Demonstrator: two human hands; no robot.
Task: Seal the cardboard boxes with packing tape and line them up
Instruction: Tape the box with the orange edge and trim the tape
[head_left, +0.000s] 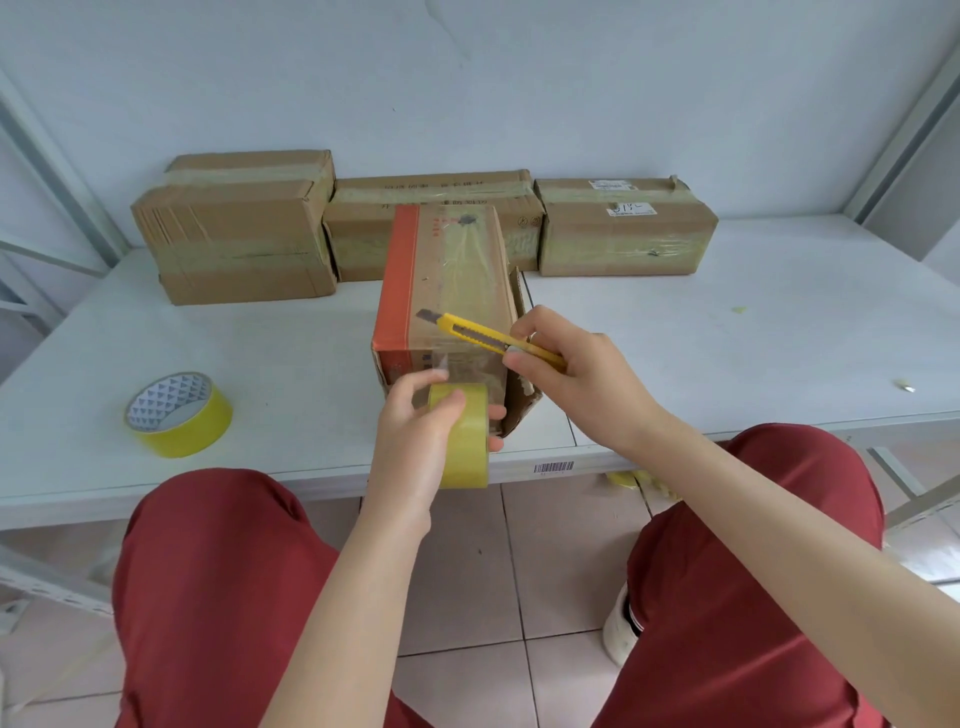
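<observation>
- At the near edge of the white table (727, 332), your left hand (410, 452) curls thumb and fingers round a yellow packing tape roll (465, 452). Two fingertips show past its right face.
- From that roll a clear strip seems to run toward 12 o'clock onto the near end face of the cardboard box (452, 280). Glare makes the join hard to read.
- Your right hand (576, 379), at 3 o'clock of the box, pinches the rear of a yellow utility knife (485, 336) between thumb and curled fingers. The blade is out and points to 10 o'clock above the box top.
- This box lies lengthways from 12 to 6, with an orange band along its left edge and glossy tape down its top. A side flap at 3 o'clock stands ajar.
- Behind it at 12 o'clock, three taped boxes sit in a row against the wall: left box (239, 234), middle box (436, 195), right box (623, 234). Whether the middle one touches your box, you cannot tell.
- At 8 o'clock, well apart from your left hand, a spare tape roll (179, 415) lies flat on the table.
- A barcode sticker (553, 466) sits on the table's front edge.
</observation>
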